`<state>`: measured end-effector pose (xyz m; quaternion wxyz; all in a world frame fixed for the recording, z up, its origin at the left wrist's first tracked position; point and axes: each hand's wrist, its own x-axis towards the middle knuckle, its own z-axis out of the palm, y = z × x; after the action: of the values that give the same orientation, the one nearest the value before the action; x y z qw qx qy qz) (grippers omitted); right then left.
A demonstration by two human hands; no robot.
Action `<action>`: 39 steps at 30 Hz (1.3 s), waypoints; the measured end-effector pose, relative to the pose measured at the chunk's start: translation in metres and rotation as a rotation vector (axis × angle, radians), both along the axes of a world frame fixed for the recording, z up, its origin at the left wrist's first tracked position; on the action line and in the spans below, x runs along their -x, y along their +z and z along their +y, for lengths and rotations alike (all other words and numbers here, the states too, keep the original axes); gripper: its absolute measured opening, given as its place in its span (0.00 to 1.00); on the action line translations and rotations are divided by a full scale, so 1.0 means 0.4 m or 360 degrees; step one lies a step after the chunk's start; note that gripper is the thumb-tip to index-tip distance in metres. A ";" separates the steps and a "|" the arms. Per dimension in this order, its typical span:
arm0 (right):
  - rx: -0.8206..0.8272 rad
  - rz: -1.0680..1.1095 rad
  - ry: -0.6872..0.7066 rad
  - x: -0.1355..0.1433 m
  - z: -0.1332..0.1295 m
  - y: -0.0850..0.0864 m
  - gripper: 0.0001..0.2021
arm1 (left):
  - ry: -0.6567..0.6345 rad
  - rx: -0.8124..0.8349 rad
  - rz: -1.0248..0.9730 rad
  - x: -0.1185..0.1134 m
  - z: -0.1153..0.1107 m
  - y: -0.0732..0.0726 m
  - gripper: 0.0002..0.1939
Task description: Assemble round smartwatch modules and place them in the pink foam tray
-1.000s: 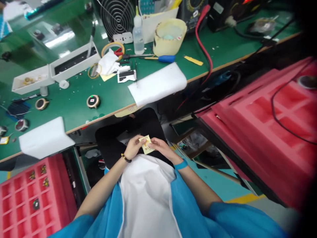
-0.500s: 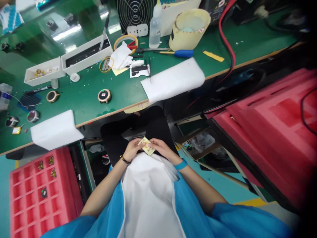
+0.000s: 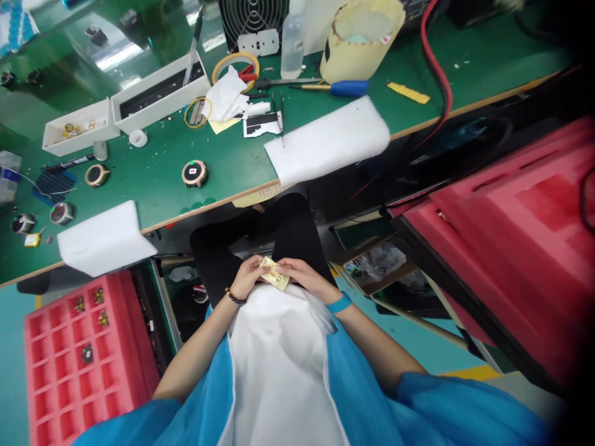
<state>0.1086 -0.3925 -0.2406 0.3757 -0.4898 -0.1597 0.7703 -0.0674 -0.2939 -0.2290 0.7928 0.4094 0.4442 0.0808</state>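
Just below the centre of the frame, a flat yellow piece (image 3: 276,276) is pinched at opposite sides by the left hand (image 3: 250,275) and right hand (image 3: 303,274).

Electronics workshop, by the looks: green workbench (image 3: 232,168) w/ round watch-like units (image 3: 194,174), a blue-handled screwdriver (image 3: 349,88), tweezers (image 3: 282,124), tape roll (image 3: 237,57) & white parts boxes (image 3: 83,142), plus a fan grille (image 3: 253,13) at the back. Pinkish-red foam trays (image 3: 134,347) w/ sq. compartments, L one holding a few sm. parts, stand either side; teal floor (image 3: 13,347) w/ yel. line (image 3: 474,373) fits an industrial rm.
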 end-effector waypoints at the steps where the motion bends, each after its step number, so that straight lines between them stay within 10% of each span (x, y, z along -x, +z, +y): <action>1: -0.0004 0.0018 -0.0005 -0.003 -0.002 0.003 0.37 | 0.0010 0.0004 -0.0010 0.002 0.000 -0.001 0.21; 39: -0.0340 -0.0238 -0.0032 -0.029 -0.017 0.088 0.41 | 0.0338 -0.0029 0.0053 0.045 -0.024 0.114 0.33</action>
<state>0.1204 -0.3994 -0.2055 0.4204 -0.5047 -0.2636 0.7064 -0.0852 -0.3036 -0.1835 0.7685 0.3685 0.4976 0.1615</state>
